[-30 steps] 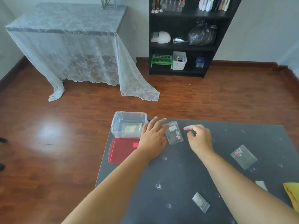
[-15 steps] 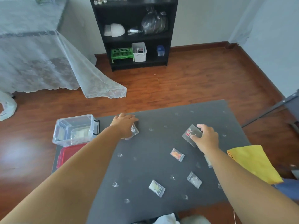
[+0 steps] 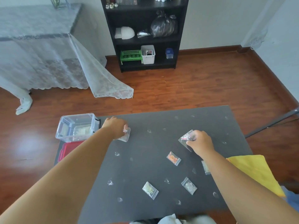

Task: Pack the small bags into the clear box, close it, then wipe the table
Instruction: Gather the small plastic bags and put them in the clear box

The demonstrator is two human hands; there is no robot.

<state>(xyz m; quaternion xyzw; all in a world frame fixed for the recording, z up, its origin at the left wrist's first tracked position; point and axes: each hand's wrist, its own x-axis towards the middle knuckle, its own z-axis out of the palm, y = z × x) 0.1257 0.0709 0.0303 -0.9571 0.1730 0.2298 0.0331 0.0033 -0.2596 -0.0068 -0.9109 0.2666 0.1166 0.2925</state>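
The clear box (image 3: 76,126) stands open at the dark table's (image 3: 153,126) far left corner, its red lid (image 3: 69,148) lying flat in front of it. My left hand (image 3: 115,126) holds a small clear bag (image 3: 125,136) just right of the box. My right hand (image 3: 200,142) grips another small bag (image 3: 186,136) with pink bits, at the table's right middle. Loose on the table lie an orange-filled bag (image 3: 173,158), a yellowish bag (image 3: 150,190), a clear bag (image 3: 189,185) and one (image 3: 205,167) partly hidden under my right forearm.
A yellow cloth (image 3: 255,172) lies over the table's right edge. White smudges dot the tabletop. Beyond are a wooden floor, a black shelf unit (image 3: 145,34), a lace-covered table (image 3: 37,46) at left and a dark pole (image 3: 271,125) at right.
My view swung to the right. My right hand moved from beside the left hand over to the pink-filled bag and took hold of it. My left hand closed on its bag.
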